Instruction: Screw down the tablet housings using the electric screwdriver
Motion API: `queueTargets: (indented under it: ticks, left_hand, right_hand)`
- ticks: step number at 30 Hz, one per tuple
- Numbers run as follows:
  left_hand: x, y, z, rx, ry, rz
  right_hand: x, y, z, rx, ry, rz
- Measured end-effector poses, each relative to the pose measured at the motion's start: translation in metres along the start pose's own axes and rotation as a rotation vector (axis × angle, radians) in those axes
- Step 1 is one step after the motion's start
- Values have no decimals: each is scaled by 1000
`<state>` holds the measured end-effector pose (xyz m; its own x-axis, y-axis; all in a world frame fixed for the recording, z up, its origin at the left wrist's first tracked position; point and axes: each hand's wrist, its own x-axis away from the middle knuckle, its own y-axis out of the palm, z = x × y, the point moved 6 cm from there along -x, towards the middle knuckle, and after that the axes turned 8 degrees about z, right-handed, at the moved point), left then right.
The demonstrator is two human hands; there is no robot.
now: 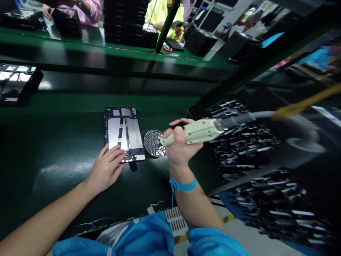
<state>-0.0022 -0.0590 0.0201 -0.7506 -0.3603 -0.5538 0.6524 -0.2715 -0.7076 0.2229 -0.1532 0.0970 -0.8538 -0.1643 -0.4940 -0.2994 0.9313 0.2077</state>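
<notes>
A tablet with its back off lies on the green bench, its inner plates and circuit board showing. My left hand rests on its lower left corner, fingers spread over the board and thumb by the near edge. My right hand is closed around a pale green electric screwdriver, held nearly level with its nose to the left. That nose is over a round screw dish with many small holes, just right of the tablet. Shiny screws cluster at the dish's near right side. The screwdriver's tip is too small to make out.
Another opened device sits at the far left. A slanting green post and the screwdriver's hanging cord are at right, above heaped dark and silvery strips. Across the bench, co-workers handle devices beside dark stacks.
</notes>
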Motion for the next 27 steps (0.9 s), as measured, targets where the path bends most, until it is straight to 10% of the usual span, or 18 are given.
queueTargets:
  ticks: [8,27]
  left_hand:
    - [1,0,-3,22,-4,0]
    - [1,-1,-2,8,2,-6]
  right_hand:
    - [73,57,-21,-215,178,-432]
    - [93,61,-9,-141,196,-500]
